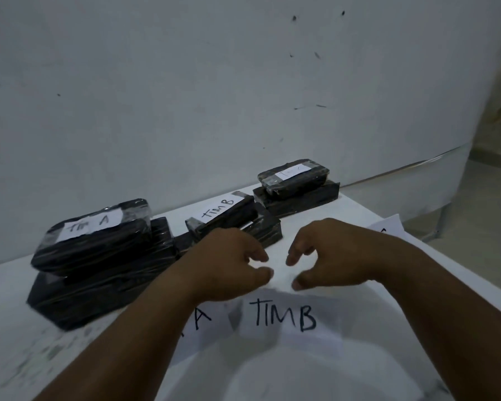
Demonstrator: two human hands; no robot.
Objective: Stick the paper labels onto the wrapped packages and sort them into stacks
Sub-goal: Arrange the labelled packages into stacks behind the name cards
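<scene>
Black plastic wrap covers every package on the white table (18, 287), and the packages sit in three stacks along the wall side. The left stack (99, 261) has a top package carrying a paper label that reads "TIM A" (88, 227). The middle stack (237, 224) shows a label reading "TIM B" (219, 211); the far right stack (295, 189) has a small label whose writing is too faint to read.

Both hands hover over the table in front of the middle stack. The left hand (229, 264) and the right hand (327, 253) face each other, close but apart, fingers loosely curled, thumbs pointing inward — neither grips anything that can be seen. The left hand overlaps the near edge of the middle stack in the picture; contact cannot be told.

Just nearer than the hands lies a loose paper label marked "TIMB" (284, 316), flat on the table — beside it another sheet marked "A" (203, 318), partly hidden under the left forearm. A further sheet (388, 227) lies at the right edge.
</scene>
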